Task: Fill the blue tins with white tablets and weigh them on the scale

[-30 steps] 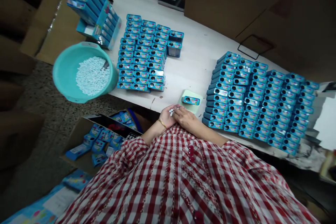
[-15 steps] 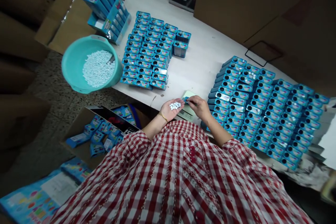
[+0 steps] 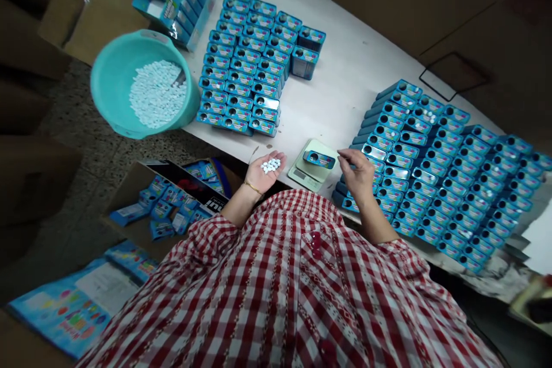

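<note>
Several small white tablets (image 3: 271,166) lie in the palm of my left hand (image 3: 261,177), which is turned up and cupped a little. A blue tin (image 3: 319,159) with a round dark hole in its top rests on a pale kitchen scale (image 3: 302,176). Just right of that tin is my right hand (image 3: 357,173), apart from it. Its thumb and fingers are a little spread and nothing shows between them.
A turquoise tub (image 3: 101,83) of white tablets stands left of the grouped blue tins (image 3: 239,72). More rows of tins (image 3: 431,178) fill the table's right side. Below left is a carton (image 3: 129,198) of blue packs. A large brown box (image 3: 431,17) borders the back.
My right hand has moved away from the tin to the right, its fingers now parted. My left hand, still with tablets in it, has drawn left from the scale. The view has shifted.
</note>
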Action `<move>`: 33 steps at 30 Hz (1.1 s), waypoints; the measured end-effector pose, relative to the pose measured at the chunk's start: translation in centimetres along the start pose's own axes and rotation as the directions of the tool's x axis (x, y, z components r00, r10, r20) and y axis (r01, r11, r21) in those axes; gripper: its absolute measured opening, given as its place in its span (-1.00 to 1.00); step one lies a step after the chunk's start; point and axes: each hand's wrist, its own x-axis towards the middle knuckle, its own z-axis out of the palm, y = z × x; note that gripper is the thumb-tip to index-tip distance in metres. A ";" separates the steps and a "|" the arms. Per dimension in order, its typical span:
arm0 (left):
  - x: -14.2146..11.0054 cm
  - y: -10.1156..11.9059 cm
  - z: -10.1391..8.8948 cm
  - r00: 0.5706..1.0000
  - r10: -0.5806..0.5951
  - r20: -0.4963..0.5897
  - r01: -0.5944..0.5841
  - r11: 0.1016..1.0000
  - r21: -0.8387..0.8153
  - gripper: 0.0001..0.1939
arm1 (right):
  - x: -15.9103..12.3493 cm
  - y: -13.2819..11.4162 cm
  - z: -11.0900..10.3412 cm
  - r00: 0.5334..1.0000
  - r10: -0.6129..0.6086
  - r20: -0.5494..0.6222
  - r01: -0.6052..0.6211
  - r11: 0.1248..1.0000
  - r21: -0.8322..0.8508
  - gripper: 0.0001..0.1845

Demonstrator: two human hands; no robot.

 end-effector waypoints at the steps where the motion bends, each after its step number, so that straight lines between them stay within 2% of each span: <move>1: 0.0 0.0 0.1 1.000 -0.010 0.004 0.010 1.000 0.011 -0.78 | 0.0 0.1 0.1 1.000 0.010 0.003 -0.010 1.000 -0.018 -0.81; 8: 0.0 0.0 0.2 0.999 -0.047 -0.001 0.047 0.997 0.062 -0.77 | -0.3 0.8 0.4 0.984 -0.045 0.172 0.076 0.982 -0.174 -0.59; 11: -0.1 -0.2 0.2 0.998 -0.067 0.022 0.065 0.995 0.078 -0.76 | -0.7 0.1 0.5 0.986 -0.055 0.160 0.082 0.982 -0.168 -0.63; 13: -0.2 -0.5 0.3 0.995 -0.087 0.051 0.082 0.992 0.094 -0.76 | -1.0 -1.0 0.8 0.988 -0.054 0.144 0.074 0.987 -0.140 -0.70; 15: -0.4 -1.0 0.7 0.990 -0.117 0.082 0.107 0.987 0.117 -0.75 | -1.2 -2.5 1.5 0.981 -0.071 0.183 0.088 0.992 -0.090 -0.73; 17: -0.6 -1.6 1.1 0.982 -0.149 0.116 0.132 0.981 0.141 -0.73 | -1.3 -4.0 2.4 0.953 -0.125 0.275 0.140 0.990 -0.036 -0.72; 20: -0.8 -2.4 1.8 0.976 -0.170 0.139 0.146 0.975 0.169 -0.72 | -1.3 -5.5 3.8 0.887 -0.193 0.419 0.228 0.973 -0.034 -0.69; 26: -0.8 -3.2 2.0 0.969 -0.190 0.160 0.156 0.967 0.203 -0.73 | -1.1 -5.4 4.5 0.809 -0.129 0.573 0.230 0.967 -0.107 -0.74; 29: -0.6 -3.5 2.1 0.964 -0.200 0.176 0.162 0.964 0.210 -0.74 | -1.3 -5.0 4.4 0.833 -0.099 0.544 0.217 0.963 -0.157 -0.81; 33: -0.4 -3.6 2.7 0.960 -0.210 0.186 0.174 0.966 0.192 -0.73 | -1.2 -4.1 4.1 0.923 -0.118 0.367 0.165 0.981 -0.099 -0.90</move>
